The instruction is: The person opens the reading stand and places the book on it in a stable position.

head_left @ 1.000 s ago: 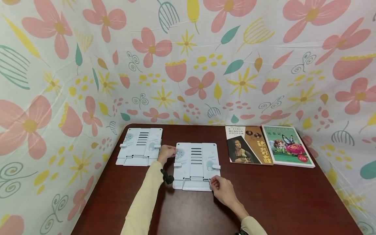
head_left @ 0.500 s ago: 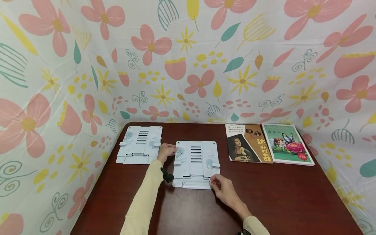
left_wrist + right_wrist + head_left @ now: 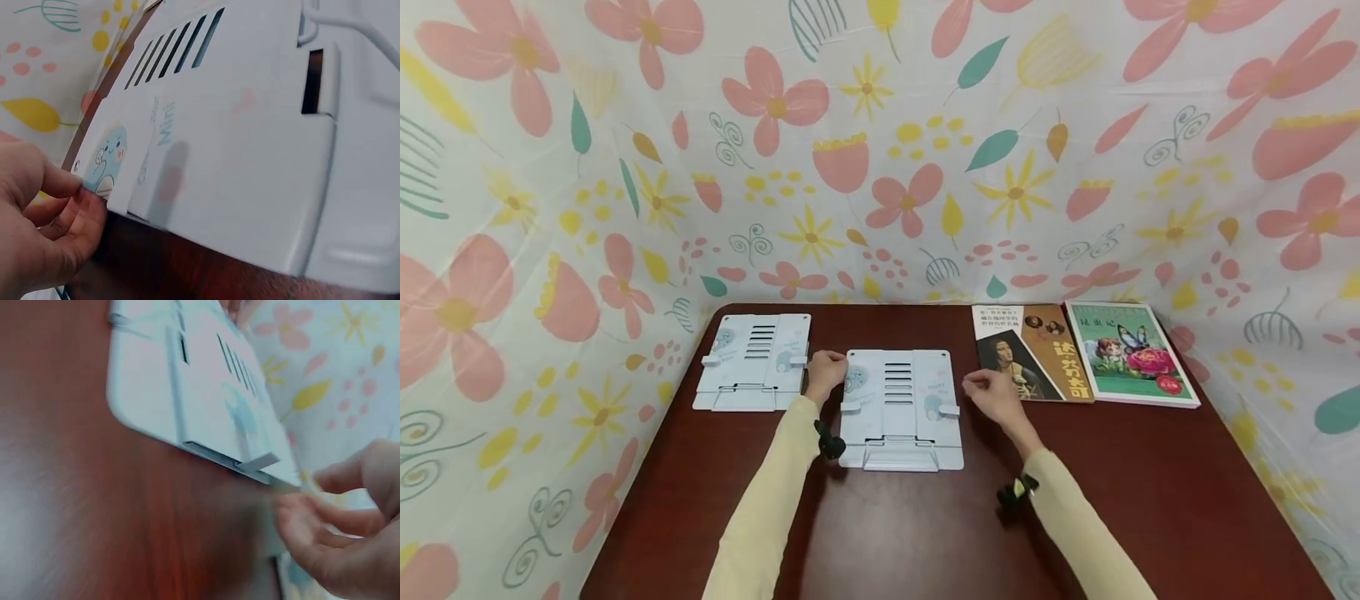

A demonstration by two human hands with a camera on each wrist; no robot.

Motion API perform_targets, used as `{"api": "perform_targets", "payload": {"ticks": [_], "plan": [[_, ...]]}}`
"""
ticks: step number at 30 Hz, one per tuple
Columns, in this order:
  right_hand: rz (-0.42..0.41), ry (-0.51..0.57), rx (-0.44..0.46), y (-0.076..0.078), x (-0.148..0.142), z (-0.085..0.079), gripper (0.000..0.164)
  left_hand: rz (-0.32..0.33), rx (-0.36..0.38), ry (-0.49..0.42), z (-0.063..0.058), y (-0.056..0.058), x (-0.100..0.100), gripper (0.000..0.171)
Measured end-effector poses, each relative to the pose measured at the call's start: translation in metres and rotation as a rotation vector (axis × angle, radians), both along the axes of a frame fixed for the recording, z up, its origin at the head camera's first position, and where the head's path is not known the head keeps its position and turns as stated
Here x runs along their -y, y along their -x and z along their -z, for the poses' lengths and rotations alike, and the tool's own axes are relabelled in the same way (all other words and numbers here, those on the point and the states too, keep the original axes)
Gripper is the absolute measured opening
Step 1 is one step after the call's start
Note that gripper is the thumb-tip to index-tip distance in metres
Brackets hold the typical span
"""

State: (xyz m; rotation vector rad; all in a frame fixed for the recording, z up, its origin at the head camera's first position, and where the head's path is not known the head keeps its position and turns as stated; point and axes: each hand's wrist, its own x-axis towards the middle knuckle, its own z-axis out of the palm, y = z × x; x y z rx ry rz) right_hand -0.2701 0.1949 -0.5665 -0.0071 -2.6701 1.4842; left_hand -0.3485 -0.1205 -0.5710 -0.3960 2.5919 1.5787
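A white book stand with pale blue cartoon prints and a row of slots lies flat on the table, its wire ledge at the near end. My left hand pinches its upper left edge, thumb on top and fingers curled below, as the left wrist view shows at the stand's printed corner. Beside the upper right edge my right hand hovers, holding nothing. In the right wrist view the fingers of that hand are loosely bent near the stand's far corner, with the thumb apart from them.
A second, matching book stand lies to the left. Behind on the right are two books, one with a portrait on a brown cover and one with a green cover. A flowered cloth hangs behind the dark table.
My right hand has left the stand's lower right corner and moved up along its right side. My left hand stays at the left edge. The head view has shifted slightly.
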Motion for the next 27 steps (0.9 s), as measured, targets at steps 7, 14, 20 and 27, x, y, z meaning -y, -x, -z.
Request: {"api": "perform_targets", "payload": {"ticks": [7,14,20,27], "plan": [[-0.043,0.055,0.212,0.031,0.005,-0.003,0.031,0.028,-0.01,-0.032,-0.016,0.005,0.0,0.023],[-0.018,0.176,0.072,0.031,-0.001,-0.045,0.03,0.139,-0.223,-0.036,-0.057,-0.011,0.008,0.016],[-0.112,0.104,-0.113,0.014,-0.012,-0.081,0.018,0.292,-0.393,0.076,-0.089,-0.042,0.019,0.009],[-0.308,0.057,-0.248,-0.03,-0.019,-0.106,0.006,0.412,-0.511,0.11,-0.104,-0.09,0.038,0.006]]}}
